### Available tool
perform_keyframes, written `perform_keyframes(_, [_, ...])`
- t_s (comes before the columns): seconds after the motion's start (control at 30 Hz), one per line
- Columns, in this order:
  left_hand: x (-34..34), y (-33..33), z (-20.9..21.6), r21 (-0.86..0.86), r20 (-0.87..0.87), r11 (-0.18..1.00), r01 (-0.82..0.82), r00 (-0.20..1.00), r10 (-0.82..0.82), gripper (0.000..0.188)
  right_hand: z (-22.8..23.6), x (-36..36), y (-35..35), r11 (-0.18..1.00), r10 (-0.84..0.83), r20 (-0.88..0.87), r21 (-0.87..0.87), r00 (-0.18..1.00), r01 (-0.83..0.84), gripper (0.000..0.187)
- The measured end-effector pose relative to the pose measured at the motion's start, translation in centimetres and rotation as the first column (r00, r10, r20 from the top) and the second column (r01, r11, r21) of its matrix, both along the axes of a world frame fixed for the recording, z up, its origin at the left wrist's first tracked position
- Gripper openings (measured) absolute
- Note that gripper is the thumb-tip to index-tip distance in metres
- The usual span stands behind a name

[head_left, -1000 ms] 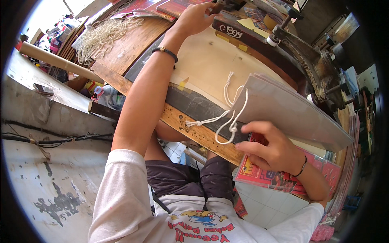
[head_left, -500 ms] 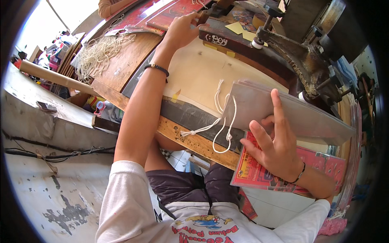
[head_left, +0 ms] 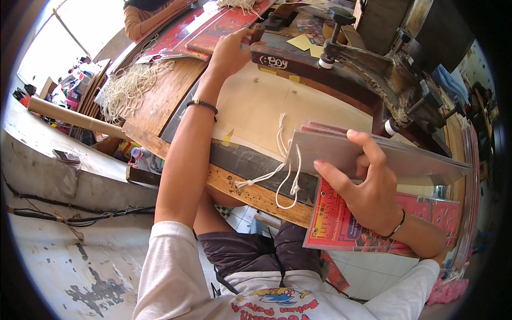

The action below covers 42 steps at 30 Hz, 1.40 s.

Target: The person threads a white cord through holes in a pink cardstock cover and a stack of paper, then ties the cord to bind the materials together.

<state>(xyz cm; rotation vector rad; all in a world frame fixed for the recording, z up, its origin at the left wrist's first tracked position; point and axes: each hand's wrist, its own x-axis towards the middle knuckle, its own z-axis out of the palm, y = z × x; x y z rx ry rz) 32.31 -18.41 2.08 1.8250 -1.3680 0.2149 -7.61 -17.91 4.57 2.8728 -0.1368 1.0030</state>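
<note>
My left hand (head_left: 232, 52) reaches far forward, its fingers closed round the short wooden handle (head_left: 258, 33) at the near-left corner of a dark frame (head_left: 314, 74). My right hand (head_left: 370, 186) grips a stack of grey-backed plastic sheets (head_left: 341, 152), thumb on the near face and index finger over the top edge. White cord (head_left: 290, 178) hangs in loops from the stack's left end. Below that hand lie red printed sheets in clear plastic (head_left: 330, 226), overhanging the table edge. A pale cream board (head_left: 250, 98) lies flat between my hands.
A heavy metal clamp arm (head_left: 368, 66) with screw knobs stands over the frame at right. Tangled white cord (head_left: 136, 85) lies on the wooden board at left, with red sheets (head_left: 202, 34) beyond. Another person's arm (head_left: 152, 18) rests at the far left. More sheets hang at the right edge (head_left: 466, 197).
My right index finger has come down from pointing up onto the top edge of the sheets. The stack has moved slightly left and its sheets fan apart at the top. My left hand stays at the handle.
</note>
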Motion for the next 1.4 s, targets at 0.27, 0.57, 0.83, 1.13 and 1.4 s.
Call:
perform_keyframes(0.27, [-0.4, 0.1, 0.0, 0.033, 0.030, 0.999, -0.026, 0.999, 0.025, 0.027, -0.8, -0.8, 0.5, 0.998, 0.024, 0.006, -0.053, 1.000, -0.024, 0.037])
perform_keyframes(0.57, [-0.8, 0.0, 0.3, 0.072, -0.032, 0.997, -0.030, 0.999, 0.032, 0.026, -1.2, -1.3, 0.7, 0.987, 0.085, -0.014, -0.138, 0.996, -0.087, 0.021])
perform_keyframes(0.83, [-0.2, -0.2, -0.1, 0.034, -0.076, 0.999, 0.038, 0.997, -0.035, 0.038, -1.3, -1.7, 1.5, 0.990, 0.055, -0.175, 0.135, 0.983, -0.031, 0.029])
perform_keyframes(1.13, [0.0, -0.3, -0.5, -0.012, -0.066, 0.998, 0.061, 0.996, -0.061, 0.041, -1.2, -1.1, 1.5, 0.944, 0.069, -0.173, 0.329, 0.983, -0.008, 0.026])
perform_keyframes(1.4, [0.0, -0.4, -0.6, -0.004, -0.051, 0.999, 0.052, 0.997, -0.052, 0.035, -0.8, -0.7, 0.7, 0.996, -0.045, -0.094, 0.068, 0.995, 0.051, 0.039])
